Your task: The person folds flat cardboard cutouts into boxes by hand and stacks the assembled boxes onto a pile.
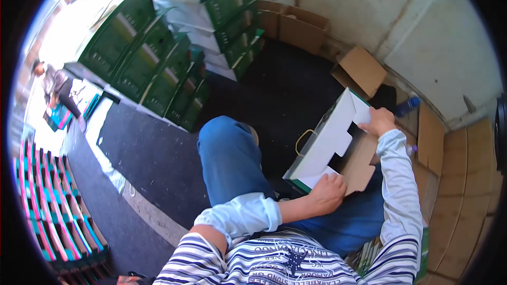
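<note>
A carton (pixel 321 146) with a white side, brown inner flaps and some green on its edges lies tilted across my lap. A yellow cord handle (pixel 302 142) loops out from its left side. My left hand (pixel 328 194) has its fingers curled at the near end, by the white and brown flaps. At the far end, my right hand (pixel 379 122) grips the white end flap, its thumb on the inner side. Between the flaps is a dark opening; the contents, if any, cannot be made out.
Tall stacks of green and white cartons (pixel 145 55) stand ahead on a dark floor. Brown cardboard boxes (pixel 303 27) line the wall, and a blue bottle (pixel 406 106) is at right. Rows of teal and pink boxes (pixel 58 200) fill the left. Another person (pixel 58 87) sits further off.
</note>
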Action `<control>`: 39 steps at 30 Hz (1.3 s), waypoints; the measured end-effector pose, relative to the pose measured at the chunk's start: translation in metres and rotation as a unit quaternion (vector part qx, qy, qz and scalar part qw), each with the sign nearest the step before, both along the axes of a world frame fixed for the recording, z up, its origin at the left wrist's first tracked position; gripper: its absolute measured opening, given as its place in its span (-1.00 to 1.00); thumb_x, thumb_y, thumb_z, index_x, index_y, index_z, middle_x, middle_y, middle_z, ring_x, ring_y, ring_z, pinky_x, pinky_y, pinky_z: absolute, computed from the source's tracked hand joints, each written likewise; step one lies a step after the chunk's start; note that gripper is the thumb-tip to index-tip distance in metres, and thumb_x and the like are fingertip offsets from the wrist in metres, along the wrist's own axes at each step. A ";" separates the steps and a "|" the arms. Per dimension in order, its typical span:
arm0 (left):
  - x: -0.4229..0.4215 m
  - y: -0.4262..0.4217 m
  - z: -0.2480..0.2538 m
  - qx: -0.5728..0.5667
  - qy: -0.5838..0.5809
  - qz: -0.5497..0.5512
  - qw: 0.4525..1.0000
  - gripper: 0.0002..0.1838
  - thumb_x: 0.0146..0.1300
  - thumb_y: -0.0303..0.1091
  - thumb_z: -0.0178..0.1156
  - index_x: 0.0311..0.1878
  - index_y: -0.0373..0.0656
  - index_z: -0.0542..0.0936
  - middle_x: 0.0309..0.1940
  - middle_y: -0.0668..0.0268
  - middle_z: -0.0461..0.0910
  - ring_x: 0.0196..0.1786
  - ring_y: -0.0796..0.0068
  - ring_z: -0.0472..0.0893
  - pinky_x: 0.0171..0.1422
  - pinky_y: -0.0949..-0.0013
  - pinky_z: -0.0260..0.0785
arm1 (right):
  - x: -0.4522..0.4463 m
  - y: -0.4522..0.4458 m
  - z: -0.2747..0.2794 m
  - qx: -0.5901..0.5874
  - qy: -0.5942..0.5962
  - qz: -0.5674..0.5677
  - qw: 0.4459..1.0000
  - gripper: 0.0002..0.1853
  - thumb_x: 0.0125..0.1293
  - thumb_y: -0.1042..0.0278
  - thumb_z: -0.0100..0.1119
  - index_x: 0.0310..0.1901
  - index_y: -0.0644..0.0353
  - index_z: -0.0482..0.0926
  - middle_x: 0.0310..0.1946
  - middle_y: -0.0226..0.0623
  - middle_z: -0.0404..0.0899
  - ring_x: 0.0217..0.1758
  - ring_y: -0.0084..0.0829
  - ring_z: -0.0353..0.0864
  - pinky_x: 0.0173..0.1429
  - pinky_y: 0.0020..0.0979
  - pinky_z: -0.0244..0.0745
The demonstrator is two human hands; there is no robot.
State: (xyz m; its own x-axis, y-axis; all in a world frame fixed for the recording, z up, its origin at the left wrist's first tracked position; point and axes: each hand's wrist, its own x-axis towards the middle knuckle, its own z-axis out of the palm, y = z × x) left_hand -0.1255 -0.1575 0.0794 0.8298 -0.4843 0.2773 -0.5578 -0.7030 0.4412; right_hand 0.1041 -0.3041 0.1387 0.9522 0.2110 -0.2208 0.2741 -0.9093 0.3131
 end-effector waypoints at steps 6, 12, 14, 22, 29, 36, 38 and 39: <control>-0.022 0.040 0.007 -0.045 0.007 0.046 0.998 -0.86 0.04 -0.39 0.21 -0.32 -0.19 0.54 -0.24 0.20 0.48 -0.19 0.19 0.47 -0.18 0.18 0.32 | -0.040 -0.048 0.036 0.037 0.124 -0.069 0.989 -0.29 0.20 -0.34 -0.08 -0.23 0.29 0.68 -0.21 0.06 0.63 -0.06 -0.06 0.63 0.03 -0.16 0.48; -0.013 0.067 0.011 -0.059 0.036 0.103 0.992 -0.84 0.22 -0.34 0.16 -0.25 -0.24 0.52 -0.31 0.12 0.52 -0.23 0.09 0.48 -0.14 0.12 0.29 | -0.077 -0.087 0.054 0.271 0.216 -0.183 0.920 -0.04 0.23 -0.52 -0.37 -0.61 0.44 0.56 -0.69 -0.05 0.51 -0.59 -0.19 0.54 -0.36 -0.21 0.43; -0.014 0.060 0.005 -0.088 0.008 0.131 0.987 -0.71 0.25 -0.32 0.15 -0.04 -0.29 0.46 -0.35 0.15 0.52 -0.28 0.11 0.48 -0.17 0.12 0.29 | -0.075 -0.099 0.043 0.313 0.196 -0.185 0.911 -0.01 0.21 -0.56 -0.38 -0.67 0.46 0.48 -0.73 -0.11 0.46 -0.66 -0.28 0.47 -0.45 -0.26 0.39; -0.021 0.046 0.005 -0.114 -0.003 0.170 0.979 -0.26 0.29 -0.34 0.13 0.38 -0.49 0.00 -0.35 0.11 0.53 -0.34 0.17 0.49 -0.18 0.16 0.33 | -0.084 -0.098 0.030 0.335 0.126 -0.152 0.921 0.04 0.21 -0.58 -0.49 -0.58 0.48 0.55 -0.59 0.02 0.54 -0.43 -0.09 0.59 -0.26 -0.21 0.46; -0.022 0.042 -0.003 -0.128 -0.037 0.085 0.987 -0.48 0.26 -0.47 0.11 0.27 -0.35 0.27 -0.40 0.02 0.52 -0.41 0.05 0.50 -0.28 0.13 0.36 | -0.085 -0.107 0.035 0.293 0.169 -0.175 0.924 0.06 0.18 -0.63 -0.57 -0.69 0.41 0.52 -0.67 -0.06 0.49 -0.55 -0.18 0.56 -0.36 -0.24 0.44; 0.014 0.060 0.034 -0.134 -0.073 0.027 0.988 -0.72 0.16 -0.55 0.14 -0.03 -0.24 0.50 -0.48 0.08 0.47 -0.35 0.05 0.48 -0.30 0.13 0.33 | -0.111 -0.132 0.020 0.419 0.171 -0.203 0.868 0.03 0.14 -0.66 -0.46 -0.65 0.39 0.49 -0.72 -0.15 0.47 -0.70 -0.35 0.45 -0.53 -0.34 0.36; 0.024 0.069 0.031 -0.122 -0.054 0.053 0.990 -0.84 0.22 -0.49 0.12 -0.12 -0.25 0.48 -0.47 0.05 0.49 -0.36 0.00 0.48 -0.30 0.09 0.32 | -0.123 -0.132 0.022 0.436 0.168 -0.188 0.864 0.00 0.14 -0.65 -0.39 -0.61 0.39 0.50 -0.72 -0.17 0.46 -0.71 -0.37 0.44 -0.56 -0.36 0.34; 0.027 0.075 0.023 -0.111 -0.019 0.073 0.991 -0.86 0.24 -0.47 0.12 -0.15 -0.25 0.46 -0.45 0.04 0.50 -0.36 -0.02 0.49 -0.29 0.08 0.33 | -0.125 -0.131 0.026 0.429 0.204 -0.182 0.861 -0.06 0.14 -0.62 -0.26 -0.53 0.38 0.53 -0.71 -0.20 0.47 -0.70 -0.39 0.45 -0.54 -0.37 0.35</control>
